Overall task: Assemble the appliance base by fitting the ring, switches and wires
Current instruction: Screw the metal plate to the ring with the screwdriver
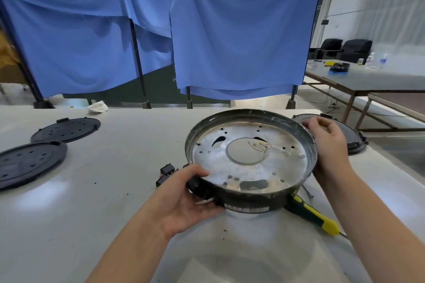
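Blue cloth sheets (230, 37) hang from dark upright posts (138, 53) behind the pale tabletop (92, 202). To the right stands a long grey table (379, 80) with two black armchairs (345, 49) beyond it. White walls (379, 7) and a light floor (322, 101) enclose the room.

The appliance base (250, 161) is silvery grey inside with a dark rim. Black perforated covers (65, 130) lie on the off-white bench (103, 202). The screwdriver (315, 216) handle is yellow and dark green. Blue cloth (230, 30) hangs behind.
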`<move>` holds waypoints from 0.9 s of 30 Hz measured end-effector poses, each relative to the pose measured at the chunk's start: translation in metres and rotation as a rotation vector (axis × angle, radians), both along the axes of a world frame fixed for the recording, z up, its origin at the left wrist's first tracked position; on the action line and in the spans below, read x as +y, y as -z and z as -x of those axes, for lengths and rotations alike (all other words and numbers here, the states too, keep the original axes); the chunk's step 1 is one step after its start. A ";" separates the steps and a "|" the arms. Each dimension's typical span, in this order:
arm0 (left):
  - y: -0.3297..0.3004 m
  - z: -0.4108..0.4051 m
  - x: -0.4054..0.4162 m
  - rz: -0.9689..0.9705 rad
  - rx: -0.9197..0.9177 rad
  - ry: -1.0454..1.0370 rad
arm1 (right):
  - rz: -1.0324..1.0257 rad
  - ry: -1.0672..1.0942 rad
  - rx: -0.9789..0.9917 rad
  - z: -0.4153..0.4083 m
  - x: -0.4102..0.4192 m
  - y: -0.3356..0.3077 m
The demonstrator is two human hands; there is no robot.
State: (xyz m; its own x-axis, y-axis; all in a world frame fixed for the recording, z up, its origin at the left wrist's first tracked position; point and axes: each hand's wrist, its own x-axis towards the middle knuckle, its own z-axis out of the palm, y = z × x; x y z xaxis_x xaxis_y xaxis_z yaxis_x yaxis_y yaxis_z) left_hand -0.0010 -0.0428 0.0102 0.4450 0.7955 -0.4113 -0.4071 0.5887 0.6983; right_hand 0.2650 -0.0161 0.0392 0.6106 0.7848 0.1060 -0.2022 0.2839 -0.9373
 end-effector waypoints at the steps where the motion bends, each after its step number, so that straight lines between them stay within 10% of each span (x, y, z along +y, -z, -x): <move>1: 0.001 -0.001 0.000 0.000 -0.014 -0.023 | 0.001 0.018 -0.001 0.000 0.000 0.002; 21: 0.012 -0.019 -0.001 0.147 -0.502 -0.051 | -0.019 -0.515 0.041 0.068 -0.063 0.025; 27: 0.012 -0.020 -0.001 0.174 -0.485 0.053 | -0.055 -0.382 0.082 0.074 -0.069 0.019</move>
State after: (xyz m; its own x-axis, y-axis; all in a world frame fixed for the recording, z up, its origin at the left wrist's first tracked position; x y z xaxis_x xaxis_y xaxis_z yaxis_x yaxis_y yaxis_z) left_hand 0.0189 -0.0442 -0.0019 0.6552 0.7047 -0.2720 -0.6263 0.7081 0.3261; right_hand 0.1911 -0.0849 0.0204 0.2836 0.9517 0.1173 -0.3770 0.2231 -0.8989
